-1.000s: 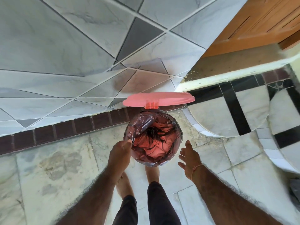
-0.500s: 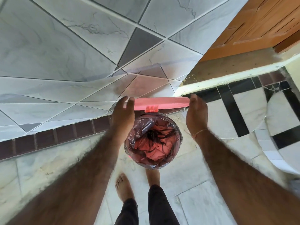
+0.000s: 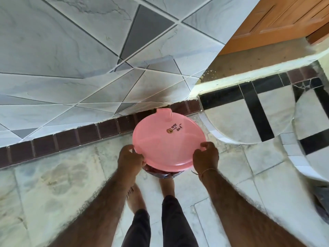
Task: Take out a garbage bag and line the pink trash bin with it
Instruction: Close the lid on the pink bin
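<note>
- Left hand (image 3: 130, 158): at the lid's left near edge, fingers curled over the rim and clamped on it. Judged role: steady that side so the lid settles level, not cocked.
- Garbage bag (image 3: 161, 172): a dark, glossy strip showing just under the lid's near edge; the rest is hidden. Judged caution: keep the bag's folded collar outside the rim while pressing, so the lid pins it and does not drag it inward.
- Pink trash bin: almost wholly hidden beneath the lid, standing on the floor against the dark tile border (image 3: 89, 131) at the wall's foot, just ahead of the person's bare feet.
- Lid (image 3: 169, 142): pink, round, lying flat over the bin mouth; hinge tab at its far side, small dark markings on top. Whether it is fully seated cannot be told.
- Right hand (image 3: 205, 157): at the lid's right near edge, fingers closed over the rim, thread band at the wrist. Judged advice: press evenly with both hands, then release together.
</note>
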